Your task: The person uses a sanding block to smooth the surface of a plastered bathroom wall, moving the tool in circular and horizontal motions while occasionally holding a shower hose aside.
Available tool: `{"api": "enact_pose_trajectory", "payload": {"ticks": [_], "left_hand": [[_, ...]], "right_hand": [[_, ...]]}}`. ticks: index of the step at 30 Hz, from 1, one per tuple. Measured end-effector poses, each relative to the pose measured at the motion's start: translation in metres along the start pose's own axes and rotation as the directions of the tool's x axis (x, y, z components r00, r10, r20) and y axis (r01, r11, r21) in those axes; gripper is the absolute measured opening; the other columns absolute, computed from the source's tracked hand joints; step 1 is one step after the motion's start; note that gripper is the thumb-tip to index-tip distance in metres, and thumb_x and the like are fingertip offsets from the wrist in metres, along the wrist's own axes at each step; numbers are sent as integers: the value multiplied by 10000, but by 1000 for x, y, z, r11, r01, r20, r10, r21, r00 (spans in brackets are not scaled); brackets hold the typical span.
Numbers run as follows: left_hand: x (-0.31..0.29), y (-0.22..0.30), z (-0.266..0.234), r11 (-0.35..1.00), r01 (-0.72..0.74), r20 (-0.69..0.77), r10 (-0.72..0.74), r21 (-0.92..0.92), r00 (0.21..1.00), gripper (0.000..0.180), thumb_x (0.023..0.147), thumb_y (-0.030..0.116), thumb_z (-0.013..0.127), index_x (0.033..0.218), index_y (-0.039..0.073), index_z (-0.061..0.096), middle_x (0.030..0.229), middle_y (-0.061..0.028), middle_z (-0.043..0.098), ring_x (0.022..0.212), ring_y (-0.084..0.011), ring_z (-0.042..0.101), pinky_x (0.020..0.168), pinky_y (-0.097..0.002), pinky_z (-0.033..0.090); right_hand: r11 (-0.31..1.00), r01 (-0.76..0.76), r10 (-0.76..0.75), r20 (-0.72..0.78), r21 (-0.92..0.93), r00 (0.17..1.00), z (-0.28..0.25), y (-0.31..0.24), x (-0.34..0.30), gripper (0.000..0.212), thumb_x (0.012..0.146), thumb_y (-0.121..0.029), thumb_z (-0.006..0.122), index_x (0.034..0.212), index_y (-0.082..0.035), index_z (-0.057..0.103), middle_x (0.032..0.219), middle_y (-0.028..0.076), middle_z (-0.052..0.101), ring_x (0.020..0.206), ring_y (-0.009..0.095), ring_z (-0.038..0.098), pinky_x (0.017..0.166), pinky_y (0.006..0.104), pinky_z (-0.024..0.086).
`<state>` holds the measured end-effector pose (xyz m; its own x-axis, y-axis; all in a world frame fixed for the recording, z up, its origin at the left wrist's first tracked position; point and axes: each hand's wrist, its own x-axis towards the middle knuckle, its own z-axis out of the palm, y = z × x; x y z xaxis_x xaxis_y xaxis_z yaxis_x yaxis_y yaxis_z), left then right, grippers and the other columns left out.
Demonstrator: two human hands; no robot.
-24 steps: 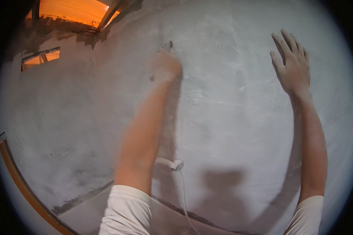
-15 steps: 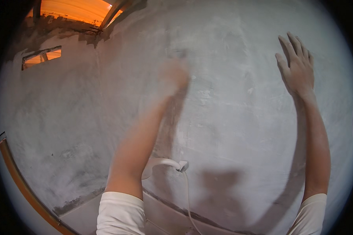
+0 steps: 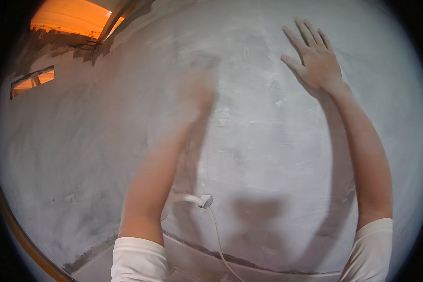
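Observation:
My left hand (image 3: 197,91) is smeared by motion in front of the grey plastered wall (image 3: 254,150). Its fingers cannot be made out, and a dark blur shows at their upper end; whether it holds anything is unclear. Higher up and to the right, my right hand (image 3: 318,63) lies with fingers stretched out and spread against the same wall, and nothing is in it. Pale streaks and rough patches mark the plaster between the two hands.
Below my left forearm, a white curved fitting (image 3: 188,198) with a square end trails a thin white cord (image 3: 219,239). A small opening (image 3: 33,82) pierces the wall at far left, under an orange-lit gap (image 3: 70,18). A brown strip (image 3: 21,239) runs along the lower left.
The view has turned slightly, so the wall and fitting sit further left. My right hand has moved up and leftward in the picture. My left hand stays blurred near the same wall area.

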<state>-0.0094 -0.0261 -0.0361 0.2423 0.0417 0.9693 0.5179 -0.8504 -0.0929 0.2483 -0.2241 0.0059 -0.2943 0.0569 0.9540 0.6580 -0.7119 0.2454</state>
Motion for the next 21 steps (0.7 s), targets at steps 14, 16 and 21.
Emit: {"api": "enact_pose_trajectory", "payload": {"ticks": [14,16,21], "left_hand": [[-5,24,-5,993,-115,-185,110,-17,976,515,1067,436,527,1439,97,638,1291,-310,658,1223,-445,630,1005,-527,507],[19,-47,-5,877,444,-22,-456,-184,890,473,1050,414,570,1346,67,698,1241,-286,694,1206,-429,644,1011,-530,498],[-17,53,32,956,-152,-228,212,252,950,471,1011,412,642,1330,72,711,1144,-280,693,1062,-436,652,965,-535,500]], "right_hand": [[982,26,-14,-66,185,998,-10,-5,4,602,999,-545,570,1501,-214,532,1642,109,422,1549,293,335,1281,500,245],[981,-1,12,-55,196,998,-13,-20,7,596,1002,-546,567,1497,-213,535,1636,109,427,1545,292,340,1280,500,247],[995,-49,51,-18,87,999,-11,-15,1,596,1010,-561,554,1487,-204,533,1615,117,442,1534,287,354,1278,507,245]]}}
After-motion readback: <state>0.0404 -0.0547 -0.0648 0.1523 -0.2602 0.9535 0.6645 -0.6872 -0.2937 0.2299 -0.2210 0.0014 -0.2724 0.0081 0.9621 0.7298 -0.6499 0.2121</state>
